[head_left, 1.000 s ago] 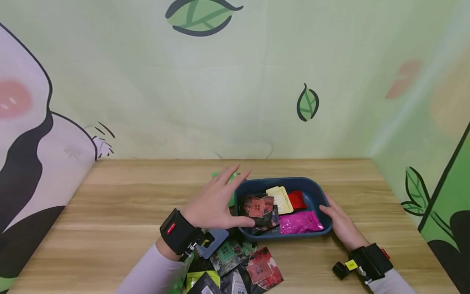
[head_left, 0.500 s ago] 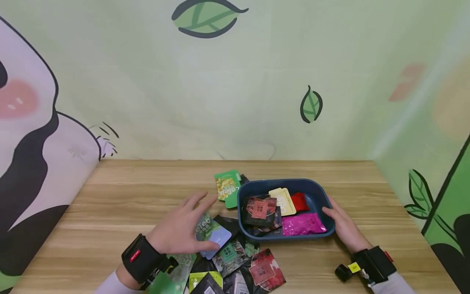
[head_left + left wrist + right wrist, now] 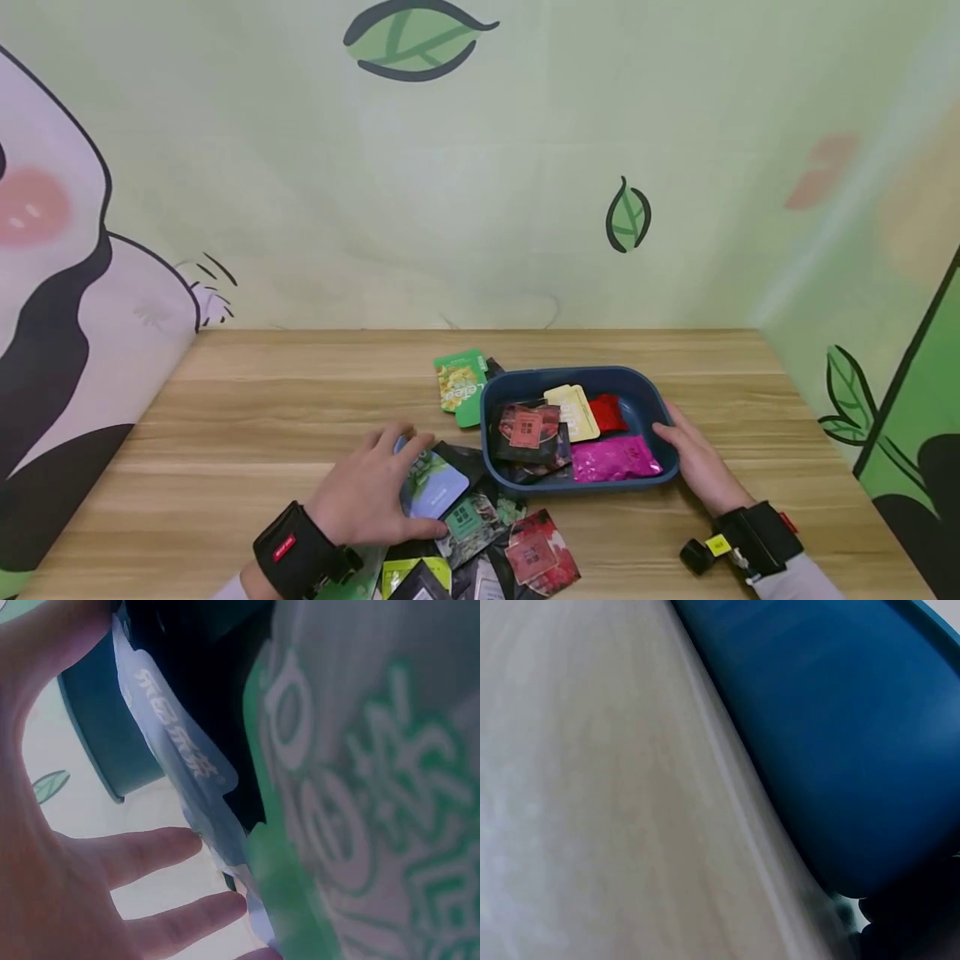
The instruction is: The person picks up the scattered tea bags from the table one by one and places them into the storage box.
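A blue flat packet with a green picture lies on the pile left of the dark blue tub. My left hand spans this packet, thumb at its near edge and fingers at its far side. In the left wrist view, fingertips meet the edge of the blue packet. My right hand grips the tub's right end, thumb at the rim and the other fingers mostly hidden. Inside the tub are a dark packet, a cream packet, a red one and a pink one.
More packets lie in front of the tub, among them a red-and-black one, a grey one with a green label and a yellow-green one. A green packet lies behind at the tub's left end, on the wooden table.
My left hand has moved from over the tub's left end down and left to the blue packet, and its fingers have closed in on it. My right hand stays at the tub.
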A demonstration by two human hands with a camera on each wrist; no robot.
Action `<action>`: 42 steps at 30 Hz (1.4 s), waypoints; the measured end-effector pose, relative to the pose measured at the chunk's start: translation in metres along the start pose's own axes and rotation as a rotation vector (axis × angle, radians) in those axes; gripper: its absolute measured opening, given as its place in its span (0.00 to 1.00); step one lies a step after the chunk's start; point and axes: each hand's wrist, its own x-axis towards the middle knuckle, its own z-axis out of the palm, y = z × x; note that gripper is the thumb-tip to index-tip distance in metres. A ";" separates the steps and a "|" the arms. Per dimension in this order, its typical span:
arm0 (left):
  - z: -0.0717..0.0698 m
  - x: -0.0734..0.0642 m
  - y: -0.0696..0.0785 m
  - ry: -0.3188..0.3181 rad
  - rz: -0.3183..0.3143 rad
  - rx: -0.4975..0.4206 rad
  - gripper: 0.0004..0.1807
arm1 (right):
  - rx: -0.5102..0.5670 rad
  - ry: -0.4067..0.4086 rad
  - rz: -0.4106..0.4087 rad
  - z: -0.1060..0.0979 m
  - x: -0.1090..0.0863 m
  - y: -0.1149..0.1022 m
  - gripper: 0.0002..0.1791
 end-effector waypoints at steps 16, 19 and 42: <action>0.005 0.004 -0.003 0.097 0.058 0.032 0.51 | 0.003 -0.008 -0.017 0.000 0.001 0.002 0.41; 0.004 0.006 -0.002 0.159 0.078 0.010 0.46 | 0.004 -0.007 -0.021 0.000 0.000 0.002 0.41; -0.025 0.023 0.001 0.370 0.179 -0.012 0.44 | 0.029 -0.006 -0.022 0.001 0.001 0.002 0.39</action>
